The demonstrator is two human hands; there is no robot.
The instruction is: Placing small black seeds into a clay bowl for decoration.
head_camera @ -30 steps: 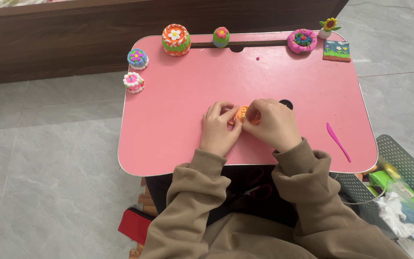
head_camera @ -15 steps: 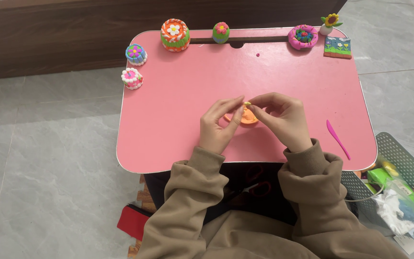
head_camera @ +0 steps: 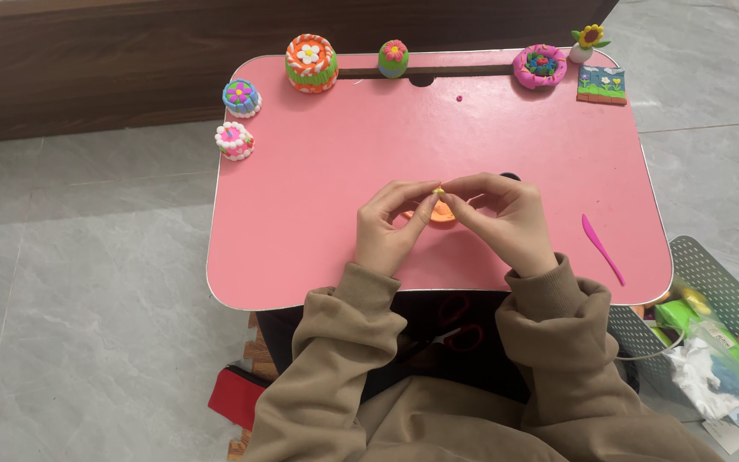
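Both hands, left hand and right hand, meet fingertip to fingertip, pinching a tiny yellow clay bit above the orange clay disc on the pink table; probably soft, light, easily squashed, best held gently by its edges.

Beyond our fingers we count seven finished clay models along the tabletop edges, and one pink modelling tool to their right.

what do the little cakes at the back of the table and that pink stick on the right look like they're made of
Little cakes: probably soft modelling clay, matte, in bright hand-shaped bands and petals. Pink stick: likely smooth moulded plastic, thin and tapered. Pink table: seemingly laminated board, with an even, faint sheen.
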